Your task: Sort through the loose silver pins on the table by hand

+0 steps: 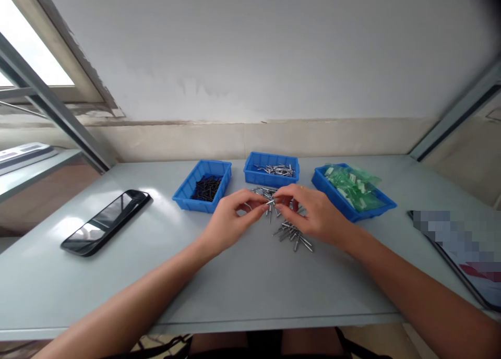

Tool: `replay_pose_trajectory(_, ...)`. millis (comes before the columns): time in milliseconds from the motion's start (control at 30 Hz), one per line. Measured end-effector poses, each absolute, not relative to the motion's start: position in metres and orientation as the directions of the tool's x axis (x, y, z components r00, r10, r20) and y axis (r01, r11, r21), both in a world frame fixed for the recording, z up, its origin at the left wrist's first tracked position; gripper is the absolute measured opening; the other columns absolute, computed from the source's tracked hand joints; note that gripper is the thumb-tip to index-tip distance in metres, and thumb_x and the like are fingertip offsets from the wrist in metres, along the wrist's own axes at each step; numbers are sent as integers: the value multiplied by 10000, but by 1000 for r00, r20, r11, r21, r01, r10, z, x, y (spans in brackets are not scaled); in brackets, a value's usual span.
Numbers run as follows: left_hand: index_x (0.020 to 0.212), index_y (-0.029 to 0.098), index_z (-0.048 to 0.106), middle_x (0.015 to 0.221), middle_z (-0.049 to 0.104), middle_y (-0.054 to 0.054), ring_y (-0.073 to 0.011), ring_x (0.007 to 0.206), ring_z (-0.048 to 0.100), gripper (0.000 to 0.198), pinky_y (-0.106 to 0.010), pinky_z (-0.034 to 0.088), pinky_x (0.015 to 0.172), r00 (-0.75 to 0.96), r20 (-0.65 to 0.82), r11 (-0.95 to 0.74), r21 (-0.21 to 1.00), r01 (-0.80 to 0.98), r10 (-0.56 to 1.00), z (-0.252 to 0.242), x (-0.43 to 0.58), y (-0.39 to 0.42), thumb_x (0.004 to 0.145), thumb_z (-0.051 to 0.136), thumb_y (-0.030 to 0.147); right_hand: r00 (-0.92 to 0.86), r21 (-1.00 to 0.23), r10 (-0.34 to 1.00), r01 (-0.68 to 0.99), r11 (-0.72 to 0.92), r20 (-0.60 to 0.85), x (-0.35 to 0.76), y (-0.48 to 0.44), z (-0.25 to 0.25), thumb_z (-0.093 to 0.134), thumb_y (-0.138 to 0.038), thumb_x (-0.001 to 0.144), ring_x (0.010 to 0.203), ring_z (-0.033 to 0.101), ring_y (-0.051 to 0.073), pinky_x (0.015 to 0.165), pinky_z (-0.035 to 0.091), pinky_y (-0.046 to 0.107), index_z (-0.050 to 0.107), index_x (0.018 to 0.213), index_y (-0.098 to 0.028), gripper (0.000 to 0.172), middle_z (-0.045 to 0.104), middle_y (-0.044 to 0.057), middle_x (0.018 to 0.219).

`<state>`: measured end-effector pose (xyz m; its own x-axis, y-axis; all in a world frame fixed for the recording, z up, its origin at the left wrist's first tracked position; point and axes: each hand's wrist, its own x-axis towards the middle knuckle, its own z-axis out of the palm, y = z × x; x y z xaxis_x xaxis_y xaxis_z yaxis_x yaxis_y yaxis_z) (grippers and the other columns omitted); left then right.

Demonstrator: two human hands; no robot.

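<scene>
My left hand (238, 213) is closed in a pinch, with thumb and forefinger at a small silver metal pin (271, 202). From the other side my right hand (307, 207) also pinches at this pin, so the fingertips of both hands nearly meet. Beneath and around the hands lies a loose pile of slim silver metal pins (295, 235) on the grey table (235, 291). Part of the pile is hidden by my right hand. The pins' exact kind is too small to make out.
Behind the hands stand a blue bin (270, 179) of silver pins, a left blue bin (188, 202) of black screw-like pieces and a right blue bin (340, 205) of green plastic packets (352, 187). A black phone (105, 223) lies left, a tablet-like device (450, 254) right.
</scene>
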<state>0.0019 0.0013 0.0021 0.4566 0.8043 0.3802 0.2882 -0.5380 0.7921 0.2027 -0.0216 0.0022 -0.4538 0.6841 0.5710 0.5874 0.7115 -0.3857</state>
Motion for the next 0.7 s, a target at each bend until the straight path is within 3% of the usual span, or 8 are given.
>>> replay_pose_trajectory(267, 867, 178, 678, 844, 655, -39, -140, 755, 612, 112, -258, 509, 685, 486, 393, -571, 764, 300, 781, 3, 3, 1, 818, 592, 229, -571, -516, 680, 451, 729, 461, 204, -22, 5, 495, -164, 844, 755, 557, 124, 665, 473, 251, 553, 970, -225, 152, 606, 28, 940)
replay_pose_trajectory(400, 1067, 191, 616, 857, 656, -27, -142, 798, 614, 247, -275, 510, 749, 457, 385, -543, 789, 287, 802, 4, 3, 2, 831, 578, 255, -499, -561, 729, 469, 682, 468, 204, -22, 7, 514, -194, 844, 678, 557, 116, 617, 469, 242, 575, 885, -209, 76, 615, 8, 818)
replay_pose_trajectory(500, 1172, 185, 537, 902, 648, -41, -154, 845, 607, 330, -312, 504, 785, 439, 352, -517, 784, 344, 826, 0, 2, 7, 858, 532, 286, -333, -602, 812, 548, 581, 480, 208, -15, 6, 513, -238, 852, 713, 587, 134, 611, 487, 250, 588, 897, -207, 92, 631, 16, 828)
replay_pose_trajectory(567, 1143, 178, 551, 928, 636, -58, -175, 861, 599, 306, -344, 498, 790, 471, 327, -540, 717, 441, 819, -5, 0, 9, 854, 527, 274, -213, -641, 853, 580, 503, 477, 212, -7, 3, 525, -279, 847, 803, 611, 167, 640, 516, 282, 568, 1049, -216, 216, 635, 53, 975)
replay_pose_trajectory(633, 1133, 179, 563, 973, 615, -77, -209, 928, 574, 303, -389, 472, 840, 540, 323, -609, 598, 521, 778, -12, -1, 10, 841, 535, 255, -181, -677, 885, 584, 448, 429, 217, 0, -2, 550, -325, 829, 813, 630, 179, 652, 538, 321, 414, 1285, -246, 482, 575, 94, 1163)
replay_pose_trajectory(700, 1150, 182, 562, 1022, 588, -93, -237, 995, 541, 322, -419, 441, 889, 620, 310, -682, 482, 550, 720, -17, -2, 10, 837, 538, 257, -190, -686, 910, 605, 404, 369, 220, 5, -6, 568, -339, 816, 771, 642, 166, 673, 542, 339, 260, 1385, -265, 651, 546, 103, 1215)
